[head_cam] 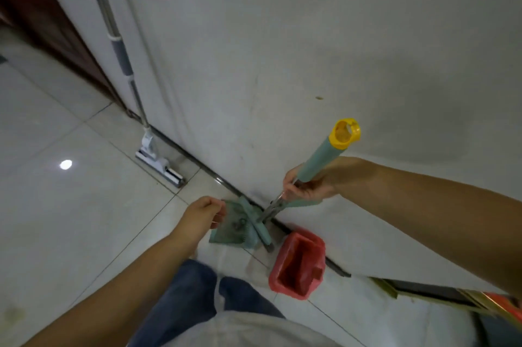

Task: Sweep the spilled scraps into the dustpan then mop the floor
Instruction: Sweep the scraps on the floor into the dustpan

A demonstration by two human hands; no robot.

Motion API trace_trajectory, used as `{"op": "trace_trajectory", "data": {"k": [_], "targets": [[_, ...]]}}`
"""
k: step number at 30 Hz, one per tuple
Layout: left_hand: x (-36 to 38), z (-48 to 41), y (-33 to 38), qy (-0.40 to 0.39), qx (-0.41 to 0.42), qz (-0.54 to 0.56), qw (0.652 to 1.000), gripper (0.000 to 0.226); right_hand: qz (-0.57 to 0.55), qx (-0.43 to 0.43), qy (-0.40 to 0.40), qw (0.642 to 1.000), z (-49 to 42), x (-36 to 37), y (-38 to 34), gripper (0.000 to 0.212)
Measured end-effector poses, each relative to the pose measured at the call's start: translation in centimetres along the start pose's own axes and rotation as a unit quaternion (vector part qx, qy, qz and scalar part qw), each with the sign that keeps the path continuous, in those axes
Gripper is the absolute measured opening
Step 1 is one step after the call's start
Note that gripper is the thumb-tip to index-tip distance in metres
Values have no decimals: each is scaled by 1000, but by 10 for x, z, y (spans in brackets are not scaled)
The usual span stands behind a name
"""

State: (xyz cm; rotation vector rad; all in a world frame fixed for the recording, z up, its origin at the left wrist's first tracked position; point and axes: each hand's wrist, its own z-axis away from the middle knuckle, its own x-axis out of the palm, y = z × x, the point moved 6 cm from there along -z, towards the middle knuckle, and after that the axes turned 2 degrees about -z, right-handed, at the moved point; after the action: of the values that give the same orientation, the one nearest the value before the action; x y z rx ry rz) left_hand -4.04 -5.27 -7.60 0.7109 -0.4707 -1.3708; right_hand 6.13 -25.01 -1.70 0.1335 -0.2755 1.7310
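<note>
A green dustpan point(226, 233) lies on the tiled floor against the white wall, with dark scraps point(237, 224) inside it. A green broom head point(261, 229) rests across its right side. My right hand point(306, 187) is shut on the broom handle point(319, 160), a green grip with a yellow cap on a metal pole that slants down to the pan. My left hand point(204, 212) hovers at the pan's left rim with fingers curled; I cannot tell whether it touches the rim. A flat mop point(158, 161) leans against the wall farther left.
A red bin point(299, 263) lined with a red bag stands by the wall just right of the dustpan. My legs in blue jeans point(195, 295) are below the pan. A dark wooden door frame point(53, 27) is at the far left. Glossy pale floor tiles point(70, 205) spread left.
</note>
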Motion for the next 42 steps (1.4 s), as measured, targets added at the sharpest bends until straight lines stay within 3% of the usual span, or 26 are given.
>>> {"op": "trace_trajectory", "data": {"k": [3, 6, 7, 8, 12, 15, 20, 24, 26, 28, 31, 33, 36, 40, 42], "targets": [[-10, 14, -20, 30, -7, 16, 999, 17, 83, 62, -52, 993, 2, 19, 11, 50], [-25, 26, -37, 57, -10, 42, 997, 16, 171, 71, -21, 983, 8, 43, 14, 11], [-32, 30, -43, 64, -11, 50, 997, 17, 184, 69, -12, 980, 5, 49, 14, 31], [-39, 33, -49, 72, -12, 60, 995, 19, 191, 76, -12, 979, 4, 58, 17, 36], [-71, 47, -74, 92, -20, 93, 991, 15, 208, 73, -14, 975, 1, 112, 34, 28], [-94, 59, -94, 102, -14, 109, 989, 11, 214, 72, -16, 974, -8, 154, 48, 34], [-128, 66, -121, 55, -40, 113, 991, 9, 259, 115, -61, 957, -24, 243, 81, 31], [-167, 69, -137, 42, -67, 221, 972, 32, 299, 144, -97, 939, -38, 320, 108, 23], [-197, 73, -147, 67, -73, 297, 950, 26, 326, 167, -134, 921, -45, 361, 122, 8], [-233, 78, -158, 114, -65, 353, 926, 18, 325, 201, -183, 906, -52, 401, 136, 19], [-292, 91, -177, 186, -50, 337, 922, 16, 307, 246, -217, 893, -63, 455, 148, 26], [-328, 99, -191, 212, -31, 299, 930, 19, 364, 241, -200, 877, -70, 484, 153, 27], [-376, 109, -211, 246, -15, 264, 932, 19, 513, 193, -134, 826, -76, 523, 158, 8], [-425, 120, -233, 296, -15, 243, 924, 21, 633, 114, -79, 762, -73, 571, 170, 14], [-447, 124, -241, 322, -18, 225, 920, 22, 643, 125, -79, 752, -76, 591, 180, 15]]}}
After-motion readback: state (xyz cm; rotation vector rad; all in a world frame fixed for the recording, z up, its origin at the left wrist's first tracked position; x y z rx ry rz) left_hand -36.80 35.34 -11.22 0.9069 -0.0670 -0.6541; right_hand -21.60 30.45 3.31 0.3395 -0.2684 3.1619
